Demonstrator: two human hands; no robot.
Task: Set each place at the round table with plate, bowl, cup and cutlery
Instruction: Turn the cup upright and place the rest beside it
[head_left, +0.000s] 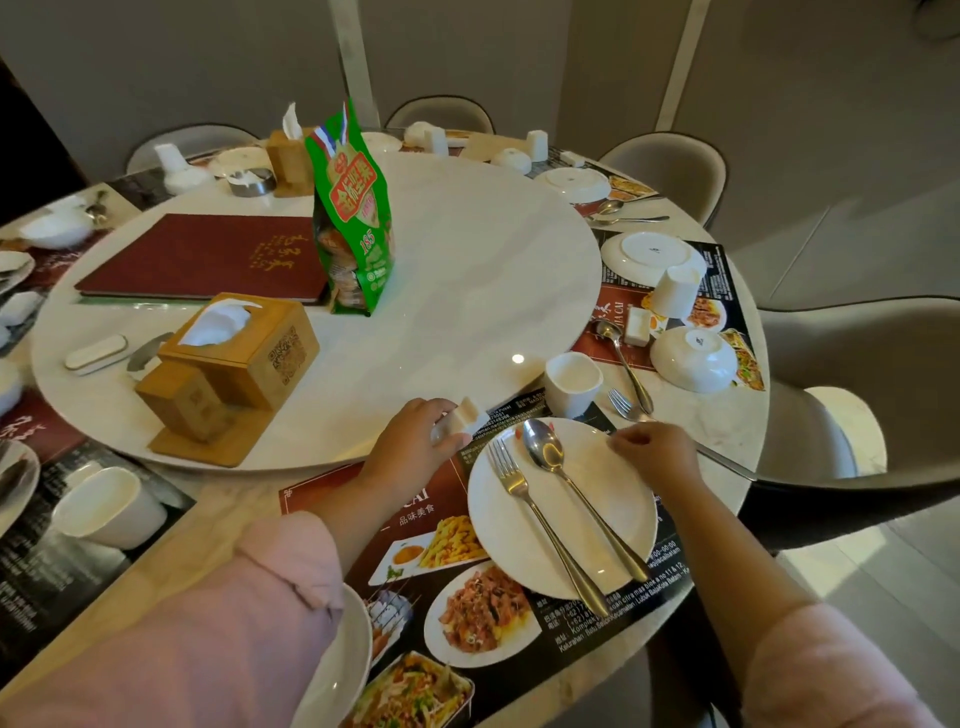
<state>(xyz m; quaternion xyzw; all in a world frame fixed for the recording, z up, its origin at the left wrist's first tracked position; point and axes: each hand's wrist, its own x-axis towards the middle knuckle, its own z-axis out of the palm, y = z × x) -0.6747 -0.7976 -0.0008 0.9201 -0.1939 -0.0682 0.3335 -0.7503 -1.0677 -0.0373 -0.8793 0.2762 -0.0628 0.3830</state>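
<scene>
Left hand (415, 439) pinches white rest (471, 415); right hand (655, 453) grips plate (501, 530) rim.
Fork (544, 530) and spoon (587, 504) lie inside (side by side).

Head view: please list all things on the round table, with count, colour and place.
near plate: 1, white, on the front placemat
fork: 1, silver, on the near plate
spoon: 1, silver, beside the fork
upright cup: 1, white, beyond the near plate
upturned bowl: 1, white, right-hand place
upturned cup: 1, white, behind that bowl
upturned plate: 1, white, behind that cup
far crockery: several, white, far rim
turntable: 1, white marble, table centre
menu: 1, dark red, on the turntable
snack bag: 1, green, beside the menu
tissue box: 1, wooden, turntable's near left
left hand: 1, pink sleeve, holds a small white piece
right hand: 1, pink sleeve, on the near plate's rim
</scene>
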